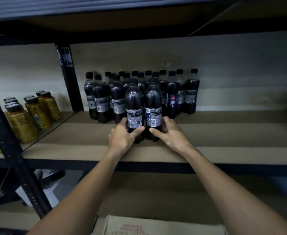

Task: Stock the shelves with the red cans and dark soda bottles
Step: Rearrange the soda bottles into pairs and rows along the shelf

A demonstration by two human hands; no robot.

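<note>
Two dark soda bottles stand upright, side by side and touching, on the middle of the shelf (pixel 232 134). The left hand (pixel 122 138) is wrapped around the lower part of the left bottle (pixel 134 106), thumb across the front under the label. The right hand (pixel 170 133) clamps the right bottle (pixel 153 102) the same way. The two thumbs nearly meet between the bottles.

Just behind them, a group of bottles (pixel 105 99) of the same kind, all with black caps, stands in rows towards the back wall. To the left, past a black post (pixel 69 82), gold bottles (pixel 37 112) with dark lids stand on the neighbouring shelf. Below is a lower shelf (pixel 156 192), and a cardboard box (pixel 156 225) shows at the bottom edge between the forearms.
</note>
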